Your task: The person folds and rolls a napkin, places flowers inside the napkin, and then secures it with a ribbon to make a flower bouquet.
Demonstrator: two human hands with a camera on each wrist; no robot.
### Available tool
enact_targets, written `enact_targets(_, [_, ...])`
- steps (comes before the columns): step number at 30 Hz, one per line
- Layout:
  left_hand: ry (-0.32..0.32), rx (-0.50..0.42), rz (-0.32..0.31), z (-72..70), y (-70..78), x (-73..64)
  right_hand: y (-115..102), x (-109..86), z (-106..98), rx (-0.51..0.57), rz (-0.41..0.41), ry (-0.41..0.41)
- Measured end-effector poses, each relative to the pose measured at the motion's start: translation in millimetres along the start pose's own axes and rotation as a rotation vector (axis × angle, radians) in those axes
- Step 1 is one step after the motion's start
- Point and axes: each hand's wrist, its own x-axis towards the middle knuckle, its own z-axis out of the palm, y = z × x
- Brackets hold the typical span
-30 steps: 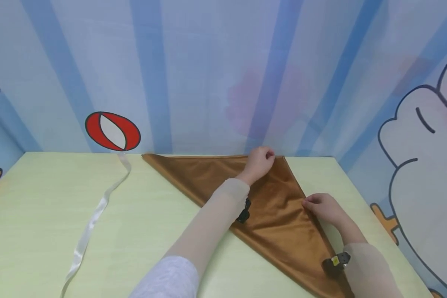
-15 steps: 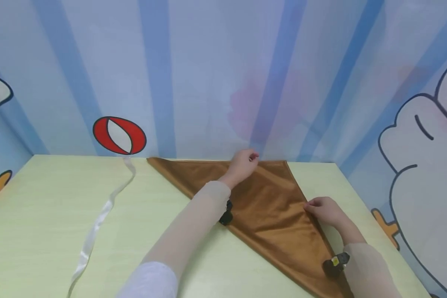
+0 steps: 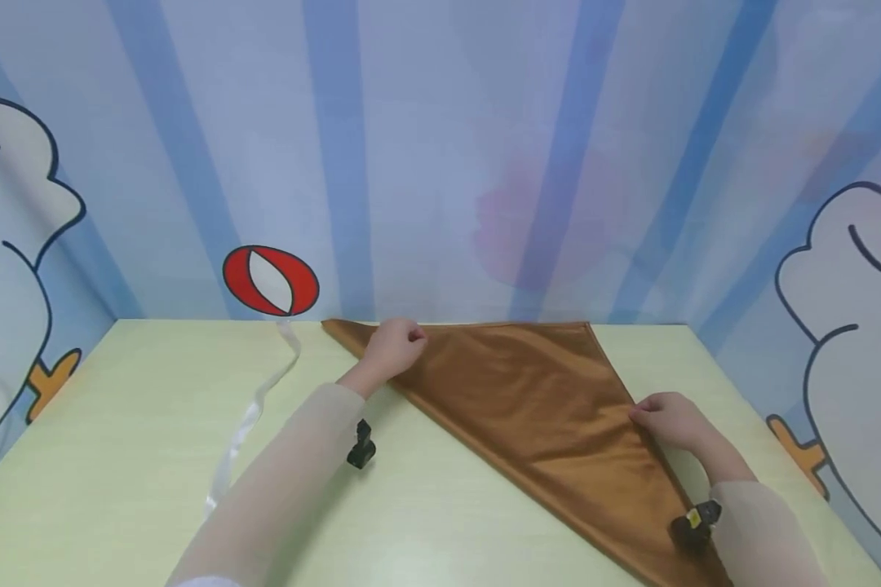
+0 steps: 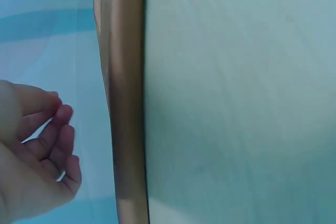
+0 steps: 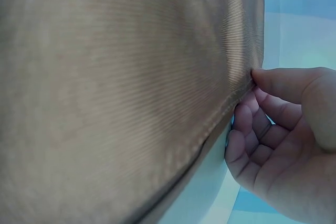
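Observation:
A shiny brown cloth [image 3: 484, 391], folded into a triangle, lies on the pale yellow table [image 3: 411, 522]. My right hand [image 3: 673, 420] pinches its right edge between thumb and fingertips; in the right wrist view the hemmed edge passes between them. Near the cloth's far left corner, my left hand [image 3: 394, 349] hovers with loosely curled fingers. The left wrist view shows that left hand [image 4: 39, 150] with the thumb close to the index fingertip and nothing between them. Beside it runs the cloth's rounded fold [image 4: 127, 103].
A white ribbon [image 3: 250, 420] trails across the table left of the cloth, partly behind my left forearm. A striped curtain [image 3: 440, 163] with printed cartoon figures stands along the table's far edge. Small black cameras [image 3: 361, 445] sit on both wrists.
My left hand has moved left along the cloth's far edge, from near its right corner towards its left corner. The right hand keeps its pinch on the right edge. The head view has shifted slightly.

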Motion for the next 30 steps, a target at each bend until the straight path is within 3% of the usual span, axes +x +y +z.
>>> enact_targets(7, [-0.017,0.123,-0.06,-13.2,-18.9,-24.7,0,1.4,-5,-0.009,0.013,-0.004])
enact_targets(12, [-0.047,0.175,-0.055,-15.4,-28.0,-34.2,-3,3.2,-4,-0.006,0.024,-0.009])
enact_targets(23, [-0.02,0.08,0.019,-8.6,-35.5,-45.1,1,7.2,-6,0.012,0.058,-0.043])
enact_targets(30, [-0.074,0.049,-0.034,-9.6,-38.8,-48.3,0,10.2,-4,-0.023,0.072,-0.052])
